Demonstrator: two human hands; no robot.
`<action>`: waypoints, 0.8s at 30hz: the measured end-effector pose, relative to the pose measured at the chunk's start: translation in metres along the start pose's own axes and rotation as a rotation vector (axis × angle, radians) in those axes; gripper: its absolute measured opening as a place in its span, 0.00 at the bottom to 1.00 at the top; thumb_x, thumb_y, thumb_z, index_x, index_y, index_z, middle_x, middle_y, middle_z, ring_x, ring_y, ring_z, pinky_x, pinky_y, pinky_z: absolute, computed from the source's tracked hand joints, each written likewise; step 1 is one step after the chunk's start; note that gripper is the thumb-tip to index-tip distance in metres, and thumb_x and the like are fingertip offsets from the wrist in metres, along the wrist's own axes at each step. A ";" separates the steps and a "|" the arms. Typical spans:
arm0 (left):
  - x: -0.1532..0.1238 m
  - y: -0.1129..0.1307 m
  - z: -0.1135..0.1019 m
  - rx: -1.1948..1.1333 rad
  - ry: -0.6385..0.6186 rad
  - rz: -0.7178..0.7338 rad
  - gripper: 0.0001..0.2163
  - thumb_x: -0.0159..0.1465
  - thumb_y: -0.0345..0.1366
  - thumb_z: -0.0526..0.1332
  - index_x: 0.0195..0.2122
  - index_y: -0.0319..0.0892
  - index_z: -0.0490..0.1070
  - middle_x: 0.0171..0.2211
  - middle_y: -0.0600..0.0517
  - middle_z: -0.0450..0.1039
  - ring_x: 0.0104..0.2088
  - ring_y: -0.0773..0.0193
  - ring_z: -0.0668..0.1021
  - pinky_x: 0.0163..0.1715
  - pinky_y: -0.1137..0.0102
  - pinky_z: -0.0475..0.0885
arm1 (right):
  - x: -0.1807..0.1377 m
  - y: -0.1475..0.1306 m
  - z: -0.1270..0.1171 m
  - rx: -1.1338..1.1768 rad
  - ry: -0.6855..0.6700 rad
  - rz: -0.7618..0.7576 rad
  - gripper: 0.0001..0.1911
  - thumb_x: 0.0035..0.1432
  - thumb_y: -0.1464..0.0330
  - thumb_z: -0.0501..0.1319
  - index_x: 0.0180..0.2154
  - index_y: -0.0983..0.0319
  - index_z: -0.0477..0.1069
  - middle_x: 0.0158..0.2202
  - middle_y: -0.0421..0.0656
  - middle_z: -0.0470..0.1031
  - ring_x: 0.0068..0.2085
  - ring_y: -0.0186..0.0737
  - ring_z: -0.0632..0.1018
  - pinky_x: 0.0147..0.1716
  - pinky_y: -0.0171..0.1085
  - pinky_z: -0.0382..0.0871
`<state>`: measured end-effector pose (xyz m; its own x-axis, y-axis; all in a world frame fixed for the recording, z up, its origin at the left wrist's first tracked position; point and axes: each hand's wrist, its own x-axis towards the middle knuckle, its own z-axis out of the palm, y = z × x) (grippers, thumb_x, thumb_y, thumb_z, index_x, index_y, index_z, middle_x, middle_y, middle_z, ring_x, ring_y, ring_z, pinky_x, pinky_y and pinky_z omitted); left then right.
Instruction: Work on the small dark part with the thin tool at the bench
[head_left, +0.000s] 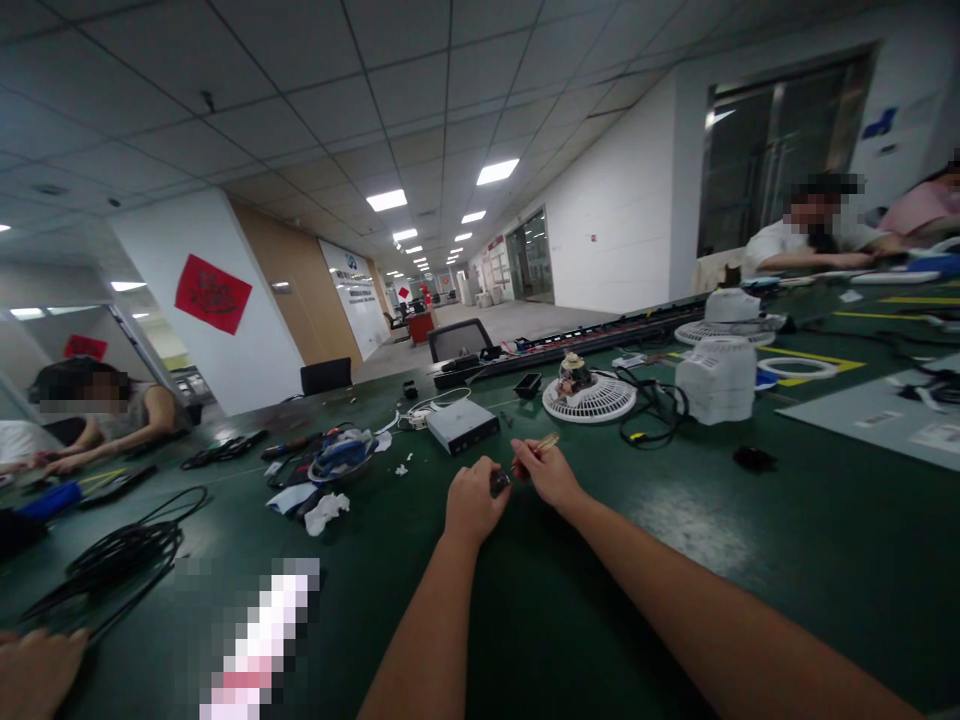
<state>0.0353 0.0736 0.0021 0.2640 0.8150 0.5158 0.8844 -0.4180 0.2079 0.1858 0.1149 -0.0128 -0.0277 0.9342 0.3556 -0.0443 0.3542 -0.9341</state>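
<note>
My left hand (pixel 472 502) is closed around a small dark rounded part (pixel 499 482), most of it hidden by my fingers. Just to its right, my right hand (pixel 553 478) pinches a screwdriver (pixel 550 440) whose clear amber handle sticks up past the knuckles. Its tip is too small to make out, near the dark part. Both hands are over the green table (pixel 525 600). Beyond them lie a grey box-shaped device (pixel 463 427) and a white fan grille (pixel 590 398) with a motor on top.
A bowl of blue cloth (pixel 341 455) and crumpled tissue (pixel 327 513) lie to the left, near a coiled black cable (pixel 124 560). White fan housings (pixel 716 380) stand right. Another person's hand (pixel 41 670) is at lower left; other people sit at both sides.
</note>
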 end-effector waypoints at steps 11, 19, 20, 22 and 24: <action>0.000 0.000 0.000 -0.017 -0.034 -0.013 0.09 0.59 0.35 0.63 0.41 0.45 0.67 0.39 0.51 0.75 0.38 0.60 0.75 0.38 0.68 0.66 | -0.002 -0.007 0.001 -0.020 -0.021 0.033 0.27 0.52 0.45 0.57 0.19 0.61 0.66 0.13 0.38 0.67 0.17 0.34 0.69 0.19 0.33 0.63; 0.000 0.000 0.001 -0.021 -0.051 0.018 0.07 0.60 0.36 0.62 0.39 0.45 0.67 0.38 0.52 0.75 0.37 0.60 0.76 0.37 0.68 0.66 | -0.001 -0.002 0.000 -0.028 -0.019 0.068 0.26 0.54 0.46 0.57 0.20 0.61 0.66 0.13 0.38 0.67 0.16 0.34 0.68 0.18 0.33 0.62; 0.000 0.001 0.001 -0.019 -0.059 0.014 0.07 0.60 0.36 0.62 0.39 0.45 0.67 0.38 0.52 0.75 0.37 0.60 0.76 0.37 0.68 0.66 | -0.001 -0.001 0.001 -0.025 -0.028 0.074 0.26 0.53 0.46 0.57 0.20 0.61 0.66 0.13 0.38 0.67 0.16 0.34 0.68 0.18 0.33 0.62; 0.001 0.001 0.000 -0.018 -0.065 0.004 0.07 0.60 0.36 0.61 0.39 0.46 0.67 0.38 0.52 0.75 0.37 0.60 0.76 0.38 0.67 0.66 | -0.001 -0.001 0.002 -0.031 -0.012 0.043 0.26 0.54 0.46 0.57 0.20 0.61 0.67 0.14 0.38 0.68 0.17 0.35 0.70 0.20 0.33 0.64; 0.001 0.002 0.000 -0.016 -0.068 0.002 0.07 0.59 0.35 0.62 0.38 0.46 0.67 0.38 0.52 0.75 0.37 0.60 0.76 0.38 0.67 0.66 | -0.001 -0.002 0.002 -0.057 -0.004 0.013 0.25 0.54 0.47 0.57 0.20 0.61 0.67 0.14 0.39 0.69 0.18 0.35 0.71 0.21 0.33 0.65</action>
<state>0.0370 0.0732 0.0031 0.2916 0.8395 0.4585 0.8778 -0.4253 0.2205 0.1838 0.1128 -0.0115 -0.0316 0.9387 0.3432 0.0130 0.3437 -0.9390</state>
